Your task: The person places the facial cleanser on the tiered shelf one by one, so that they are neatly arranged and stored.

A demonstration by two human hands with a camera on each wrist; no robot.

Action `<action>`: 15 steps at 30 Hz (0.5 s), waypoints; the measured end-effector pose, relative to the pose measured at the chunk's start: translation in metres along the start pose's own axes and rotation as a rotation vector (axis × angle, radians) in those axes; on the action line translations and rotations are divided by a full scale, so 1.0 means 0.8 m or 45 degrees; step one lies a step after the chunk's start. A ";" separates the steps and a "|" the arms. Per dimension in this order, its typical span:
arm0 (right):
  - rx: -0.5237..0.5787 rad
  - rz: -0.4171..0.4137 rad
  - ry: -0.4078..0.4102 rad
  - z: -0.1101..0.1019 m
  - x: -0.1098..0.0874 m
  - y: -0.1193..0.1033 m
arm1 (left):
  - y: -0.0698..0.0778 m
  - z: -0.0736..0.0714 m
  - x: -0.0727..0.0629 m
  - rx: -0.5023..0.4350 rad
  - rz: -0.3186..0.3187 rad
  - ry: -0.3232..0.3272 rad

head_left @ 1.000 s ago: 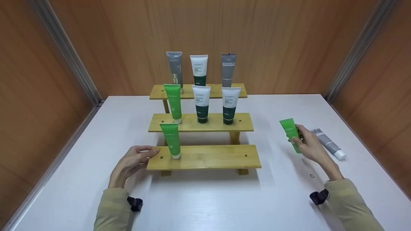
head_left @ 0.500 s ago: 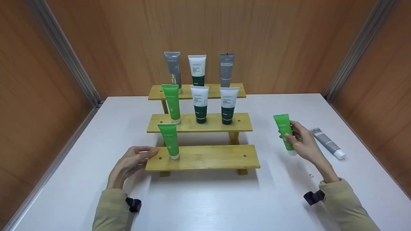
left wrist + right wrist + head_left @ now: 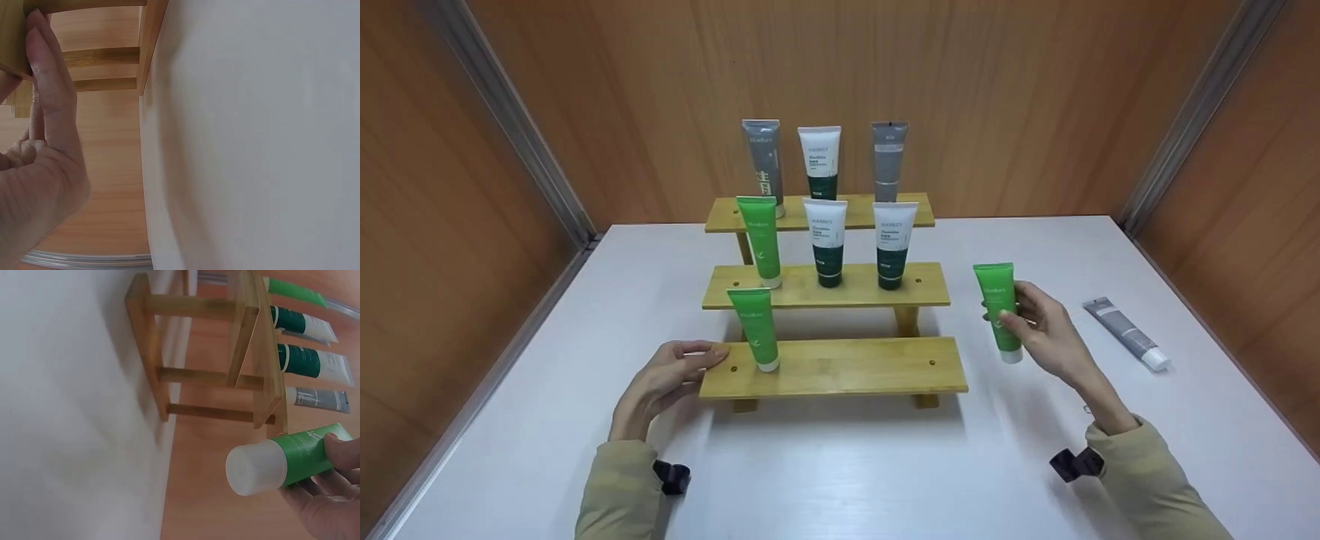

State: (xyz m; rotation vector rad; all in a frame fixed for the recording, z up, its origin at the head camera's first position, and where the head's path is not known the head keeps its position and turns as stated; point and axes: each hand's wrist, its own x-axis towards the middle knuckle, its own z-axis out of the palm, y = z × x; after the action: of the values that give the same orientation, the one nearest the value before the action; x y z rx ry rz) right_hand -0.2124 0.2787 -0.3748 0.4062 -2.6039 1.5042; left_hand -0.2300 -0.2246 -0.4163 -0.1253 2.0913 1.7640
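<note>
My right hand (image 3: 1050, 330) grips a green tube (image 3: 996, 304) by its side, thumb across the front, white cap pointing down. It is held up to the right of a three-step wooden display stand (image 3: 855, 367). In the right wrist view the tube's white cap (image 3: 256, 468) faces the camera. My left hand (image 3: 671, 379) pinches the left end of the stand's lowest shelf, thumb on top and fingers beneath; in the left wrist view those fingers (image 3: 50, 90) lie along the wood. Another green tube (image 3: 755, 330) stands upright on that shelf, close to the left hand.
The middle shelf carries a green tube (image 3: 761, 240) and two white-and-dark-green tubes (image 3: 829, 244) (image 3: 894, 244). On the top shelf stand two grey tubes (image 3: 765, 161) (image 3: 889, 161) with a white-and-green tube (image 3: 820, 161) between. A grey tube (image 3: 1126, 334) lies on the white table (image 3: 840, 472) at right.
My right hand has carried the green tube leftward toward the stand, and the tube has turned more upright. The left hand keeps its grip on the shelf.
</note>
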 end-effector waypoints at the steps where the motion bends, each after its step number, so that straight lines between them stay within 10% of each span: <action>1: 0.018 0.002 -0.005 0.002 0.000 -0.003 | 0.000 0.000 0.000 0.002 0.000 -0.001; 15: 0.179 -0.087 -0.084 0.044 0.007 -0.041 | -0.001 0.000 0.000 -0.003 -0.004 0.011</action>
State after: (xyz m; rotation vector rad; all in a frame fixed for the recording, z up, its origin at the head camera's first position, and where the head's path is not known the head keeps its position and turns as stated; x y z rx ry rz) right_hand -0.2067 0.2320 -0.3635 0.5616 -2.5124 1.6839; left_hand -0.2297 -0.2248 -0.4174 -0.1375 2.0935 1.7673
